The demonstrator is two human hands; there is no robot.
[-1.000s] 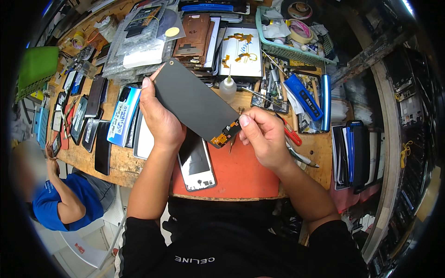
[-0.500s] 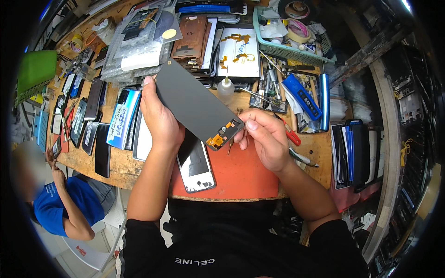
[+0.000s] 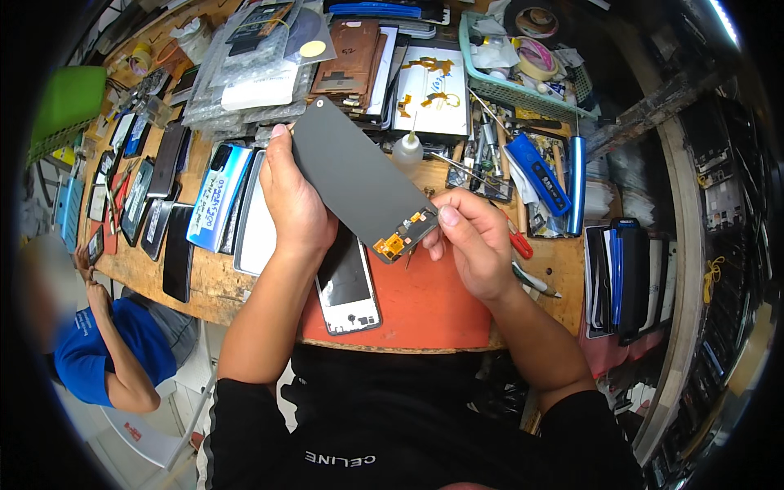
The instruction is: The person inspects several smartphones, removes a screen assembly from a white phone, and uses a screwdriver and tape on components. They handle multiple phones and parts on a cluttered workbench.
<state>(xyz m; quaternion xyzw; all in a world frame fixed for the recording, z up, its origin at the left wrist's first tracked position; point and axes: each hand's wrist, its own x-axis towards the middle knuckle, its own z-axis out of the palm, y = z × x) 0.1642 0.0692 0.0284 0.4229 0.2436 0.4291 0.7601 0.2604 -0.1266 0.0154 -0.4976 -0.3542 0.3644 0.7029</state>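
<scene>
- Left hand (image 3: 302, 204) supports the dark display panel (image 3: 351, 155) along one edge, likely keeping its face unobstructed.
- Right hand (image 3: 478, 245) pinches the circuit-end corner, likely for steadiness.
- Position: raised above red mat (image 3: 441, 306).

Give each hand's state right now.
Left hand: holding the dark screen panel along its left edge.
Right hand: pinching the same panel's lower right corner.

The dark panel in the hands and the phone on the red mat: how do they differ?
The left hand and right hand hold the panel tilted; the phone lies on the mat. The panel is mostly grey with orange patches; the phone is dark with a white end. Both are flat and oblong.
</scene>
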